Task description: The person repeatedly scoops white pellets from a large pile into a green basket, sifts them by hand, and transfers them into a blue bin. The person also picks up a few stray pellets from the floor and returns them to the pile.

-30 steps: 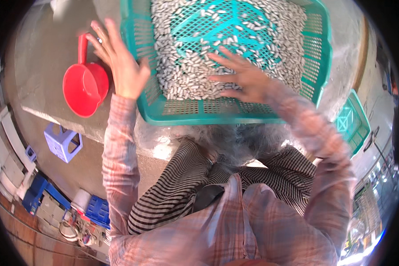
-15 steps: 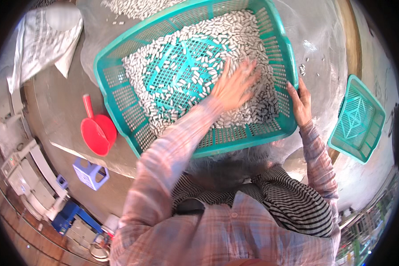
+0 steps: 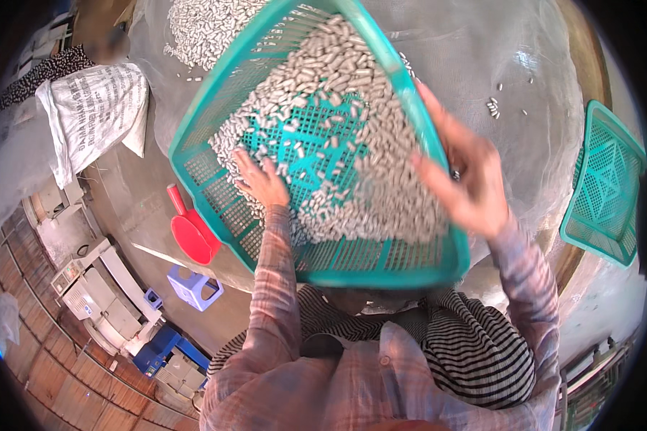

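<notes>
A green plastic basket (image 3: 381, 276) holds many small whitish-grey pieces shaped like capsules (image 3: 402, 194). Its right side is raised, so it tilts toward the left. My right hand (image 3: 474, 172) grips the right rim, thumb on the inner side and fingers outside. Inside, at the left, my left hand (image 3: 266, 183) lies on the pieces with its fingers spread. The mesh floor of the basket shows through in the middle, where the pieces are thin.
A heap of the same pieces (image 3: 212, 29) lies beyond the basket, with a few strays (image 3: 494, 108) at the right. A red scoop (image 3: 194, 237) is at the left, near a white printed sack (image 3: 97, 111) and a purple stool (image 3: 194, 287). Another green basket (image 3: 604, 187) stands far right.
The basket's right side has come up in my right hand, tilting it. My left hand has moved from the right of the basket to its left side. Pieces now lie differently.
</notes>
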The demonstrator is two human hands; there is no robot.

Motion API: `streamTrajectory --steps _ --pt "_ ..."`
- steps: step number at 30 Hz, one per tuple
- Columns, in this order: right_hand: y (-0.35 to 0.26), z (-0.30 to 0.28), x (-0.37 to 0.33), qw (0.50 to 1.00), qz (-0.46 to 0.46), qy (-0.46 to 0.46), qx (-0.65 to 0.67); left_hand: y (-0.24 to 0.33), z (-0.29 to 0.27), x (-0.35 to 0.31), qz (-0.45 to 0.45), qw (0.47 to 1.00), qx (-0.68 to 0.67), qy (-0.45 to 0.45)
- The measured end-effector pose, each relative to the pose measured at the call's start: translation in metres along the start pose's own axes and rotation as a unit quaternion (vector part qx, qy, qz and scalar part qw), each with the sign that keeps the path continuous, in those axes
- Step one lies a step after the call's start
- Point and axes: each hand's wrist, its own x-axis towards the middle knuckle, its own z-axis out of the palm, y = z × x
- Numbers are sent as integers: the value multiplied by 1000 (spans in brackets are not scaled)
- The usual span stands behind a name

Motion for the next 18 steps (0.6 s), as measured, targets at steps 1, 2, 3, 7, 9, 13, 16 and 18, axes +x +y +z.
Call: streamTrajectory --steps 1,2,3,7,9,13,16,18 --pt "-27 9 -3 992 35 16 122 5 -4 10 -13 994 -112 17" --pt "-27 3 -4 991 53 40 116 14 -1 11 -33 973 -228 23" --pt "-25 -5 2 990 63 61 114 40 -1 16 -70 978 -198 12" --pt "-31 -4 9 992 12 106 67 162 24 50 112 989 -89 46" --pt "-24 -1 5 986 23 148 77 233 28 32 151 983 -98 19" --pt "-16 -17 2 978 70 156 118 243 -15 -53 334 887 -224 -227" --pt "-29 -23 -5 982 63 175 14 164 -50 -82 465 803 -108 -356" --pt "-24 -33 -18 981 71 174 -47 96 -53 -63 485 815 10 -318"
